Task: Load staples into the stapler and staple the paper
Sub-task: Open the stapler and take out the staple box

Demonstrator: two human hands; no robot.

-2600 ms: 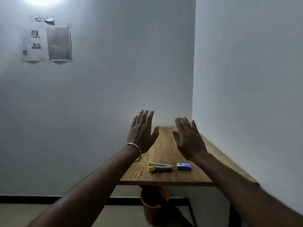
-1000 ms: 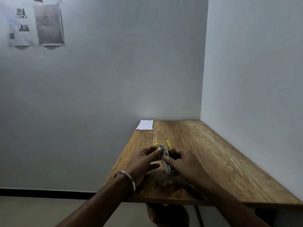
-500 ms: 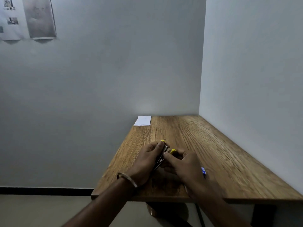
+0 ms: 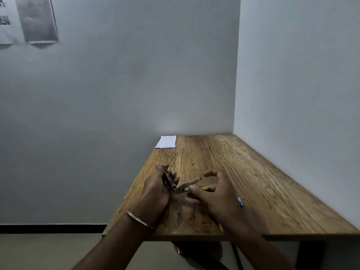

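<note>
A small metal stapler (image 4: 181, 187) with yellow ends is swung open into a V above the wooden table (image 4: 253, 182). My left hand (image 4: 157, 190) grips its upper arm, which tilts up to the left. My right hand (image 4: 212, 193) pinches the lower arm near the hinge, the other fingers spread; a yellow tip (image 4: 205, 188) shows at the thumb. A blue staple box (image 4: 240, 201) lies behind my right hand, mostly hidden. White paper (image 4: 166, 141) lies at the table's far left corner.
The table stands in a corner, with walls behind it and on the right. An orange bin (image 4: 181, 252) sits under the near edge. Printed sheets (image 4: 37, 18) hang on the wall at upper left.
My hands came down from in front of me, picked the stapler up off the table and swung it open from closed into a V. The view tilted down toward the table.
</note>
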